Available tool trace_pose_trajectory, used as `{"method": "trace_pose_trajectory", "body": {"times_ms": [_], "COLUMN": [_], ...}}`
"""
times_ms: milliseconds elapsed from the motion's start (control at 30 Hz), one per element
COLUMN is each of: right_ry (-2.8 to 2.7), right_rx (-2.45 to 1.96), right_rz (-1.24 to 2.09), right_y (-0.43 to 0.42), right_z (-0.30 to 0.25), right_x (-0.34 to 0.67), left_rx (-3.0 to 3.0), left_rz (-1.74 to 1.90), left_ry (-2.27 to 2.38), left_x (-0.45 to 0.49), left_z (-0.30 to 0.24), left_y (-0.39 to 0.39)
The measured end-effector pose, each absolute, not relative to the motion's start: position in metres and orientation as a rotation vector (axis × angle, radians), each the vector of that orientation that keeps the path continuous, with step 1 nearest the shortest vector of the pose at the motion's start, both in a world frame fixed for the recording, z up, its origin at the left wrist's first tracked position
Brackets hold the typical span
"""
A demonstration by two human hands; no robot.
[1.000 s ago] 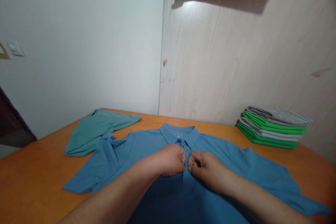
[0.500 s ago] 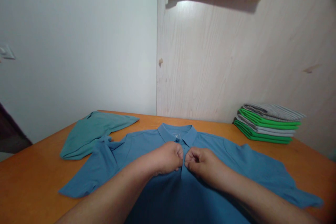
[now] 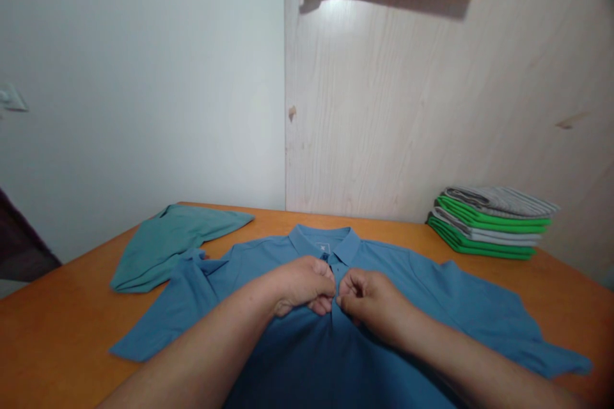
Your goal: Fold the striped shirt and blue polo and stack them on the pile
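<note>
A blue short-sleeved polo shirt [image 3: 384, 364] lies front side up, its collar pointing away from me and its sleeves spread to both sides. My left hand [image 3: 307, 286] is closed on the left side of the button placket, a little below the collar. Across from it, my right hand [image 3: 365, 295] pinches the placket's right edge between thumb and fingers. The fingertips of both hands nearly meet over the front opening. Any button between them is hidden by the fingers. Inside the collar a small label [image 3: 323, 247] shows.
The shirt rests on an orange table [image 3: 57, 332] against a wall. At the back left lies a loose green-teal garment [image 3: 167, 239], close to the shirt's left sleeve. A stack of folded green and grey clothes [image 3: 489, 223] stands at the back right.
My left hand has turned slightly, its lower fingers now showing beneath the thumb. The right hand stays at the placket with hardly any movement. The shirt lies as before.
</note>
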State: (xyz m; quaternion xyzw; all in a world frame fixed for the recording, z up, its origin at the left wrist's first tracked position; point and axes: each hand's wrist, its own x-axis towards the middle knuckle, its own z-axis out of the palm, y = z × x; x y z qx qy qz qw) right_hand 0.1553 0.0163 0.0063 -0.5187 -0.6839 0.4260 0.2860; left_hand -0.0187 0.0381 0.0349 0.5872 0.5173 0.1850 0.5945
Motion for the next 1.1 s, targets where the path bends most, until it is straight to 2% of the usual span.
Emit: {"method": "trace_pose_trajectory", "body": {"times_ms": [433,1100], "right_ry": [-1.746,-1.748], "right_rx": [-1.380,-1.387], "right_rz": [1.283,1.204], "right_y": [0.0164,0.0158], "right_z": [0.0053,-0.0029], "right_x": [0.1549,0.1519], "left_rx": [1.509,1.449], "left_rz": [0.490,0.541], "left_ry": [1.389,1.316], "left_x": [-0.0107,-0.0115], "left_z": [0.0329,0.0298], "left_y": [0.0330,0.0365]}}
